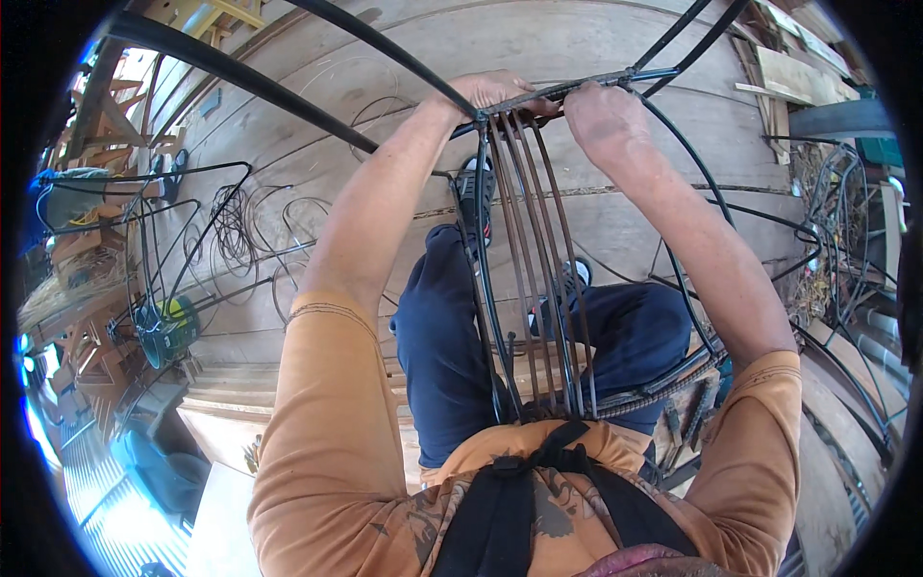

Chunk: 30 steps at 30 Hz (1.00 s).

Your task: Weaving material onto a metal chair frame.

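A black metal frame (488,264), like that of a chair, stands across my lap, tilted toward me. Several long brown strands (524,231), seemingly cane, run along it from the bar near my waist to the far crossbar (625,79), which looks wrapped in dark strand. My left hand (495,91) reaches past the left corner, its fingers curled beneath the crossbar and partly hidden. Close by on the right, my right hand (606,115) is closed against the same bar, near the strands' far ends. What its fingertips pinch is hidden.
On the plank floor (404,48) at left lie loose coils of thin strand (236,226) beside another black frame (144,216). A dark green container (165,330) stands below these. Wooden boards (798,77) and more bent black rods (846,221) crowd the right side.
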Tool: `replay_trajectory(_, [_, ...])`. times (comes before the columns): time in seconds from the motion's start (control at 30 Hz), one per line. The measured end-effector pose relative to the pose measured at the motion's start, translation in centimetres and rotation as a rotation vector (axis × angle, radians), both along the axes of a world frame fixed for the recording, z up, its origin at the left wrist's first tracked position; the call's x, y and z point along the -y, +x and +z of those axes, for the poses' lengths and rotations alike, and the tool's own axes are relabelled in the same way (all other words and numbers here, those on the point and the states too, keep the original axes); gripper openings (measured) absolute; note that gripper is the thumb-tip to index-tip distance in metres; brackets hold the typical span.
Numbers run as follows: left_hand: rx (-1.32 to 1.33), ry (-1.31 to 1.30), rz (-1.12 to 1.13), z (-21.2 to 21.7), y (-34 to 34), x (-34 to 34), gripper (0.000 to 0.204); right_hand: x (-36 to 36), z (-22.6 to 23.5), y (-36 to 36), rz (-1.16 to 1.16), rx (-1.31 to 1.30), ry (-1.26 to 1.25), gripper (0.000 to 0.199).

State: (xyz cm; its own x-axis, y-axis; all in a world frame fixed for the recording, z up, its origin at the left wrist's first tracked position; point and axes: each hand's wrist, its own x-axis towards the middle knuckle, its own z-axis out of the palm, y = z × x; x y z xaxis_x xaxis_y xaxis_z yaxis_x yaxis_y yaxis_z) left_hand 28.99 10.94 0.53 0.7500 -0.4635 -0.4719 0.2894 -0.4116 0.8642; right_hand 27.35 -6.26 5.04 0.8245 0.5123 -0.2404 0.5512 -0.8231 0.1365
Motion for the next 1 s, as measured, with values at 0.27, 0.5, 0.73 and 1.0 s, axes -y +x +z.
replay_trajectory(0.27, [0.056, 0.077, 0.030, -0.2, -0.1, -0.2, 0.036, 2.4, -1.9, -1.1, -0.118, 0.120, 0.392, 0.017])
replay_trajectory(0.5, [-0.019, -0.044, 0.025, -2.3, 0.4, -0.2, 0.036, 1.7, -1.7, -1.8, -0.017, 0.296, 0.275, 0.022])
replay_trajectory(0.73, [-0.031, -0.019, 0.034, -1.4, 0.3, -0.9, 0.035, 2.7, -6.9, -5.4, -0.613, -0.596, 1.515, 0.026])
replay_trajectory(1.0, [-0.026, -0.061, 0.005, -0.3, -0.3, -0.5, 0.038, -0.8, -11.6, -3.4, -0.704, -0.967, 1.972, 0.032])
